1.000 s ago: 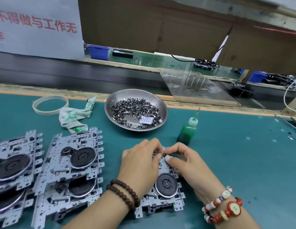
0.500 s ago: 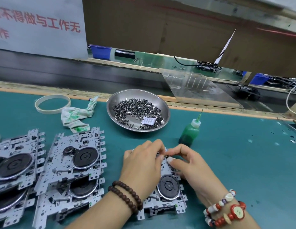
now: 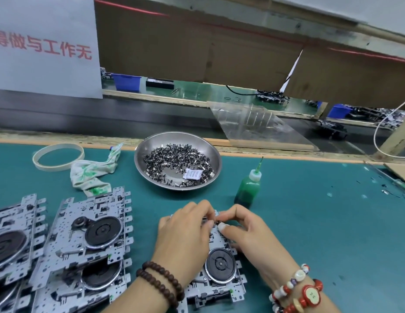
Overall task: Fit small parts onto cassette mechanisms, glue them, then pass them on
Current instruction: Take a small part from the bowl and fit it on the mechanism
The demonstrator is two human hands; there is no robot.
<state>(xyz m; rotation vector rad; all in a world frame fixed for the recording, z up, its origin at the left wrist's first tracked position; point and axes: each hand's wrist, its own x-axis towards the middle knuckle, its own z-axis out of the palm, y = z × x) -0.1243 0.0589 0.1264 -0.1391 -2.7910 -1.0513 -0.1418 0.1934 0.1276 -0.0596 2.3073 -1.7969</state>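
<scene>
Sign (image 3: 45, 46) reads "得做与工作无" — both hands, left hand (image 3: 183, 236) and right hand (image 3: 246, 231), pinch small part (image 3: 217, 222) over cassette mechanism (image 3: 219, 267) on counter (image 3: 310, 222).

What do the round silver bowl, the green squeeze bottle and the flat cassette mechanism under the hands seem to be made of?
Round silver bowl: likely stainless steel, shiny with reflections. Green squeeze bottle: translucent plastic, probably soft, green liquid showing through. Flat cassette mechanism: stamped sheet metal, matte grey, punched holes.

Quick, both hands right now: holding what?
Left hand: fingertips pinch a small part on the cassette mechanism.
Right hand: pinches the same part.
</scene>
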